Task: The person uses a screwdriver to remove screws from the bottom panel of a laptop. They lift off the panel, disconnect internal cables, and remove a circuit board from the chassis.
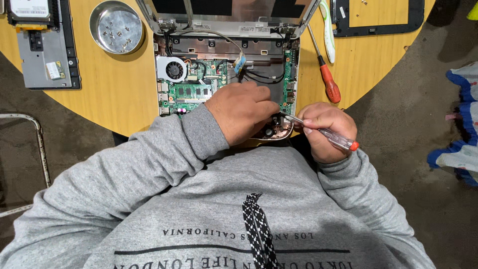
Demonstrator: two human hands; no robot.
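We have the opened laptop (224,74) on the desk (124,94) with its board bare. Our right hand (323,130) grips a clear-handled screwdriver (318,130) at the laptop's near corner; our left hand (242,112) presses there, clenched. Left of the laptop, the metal bowl (116,27) holds loose screws; more seem left.
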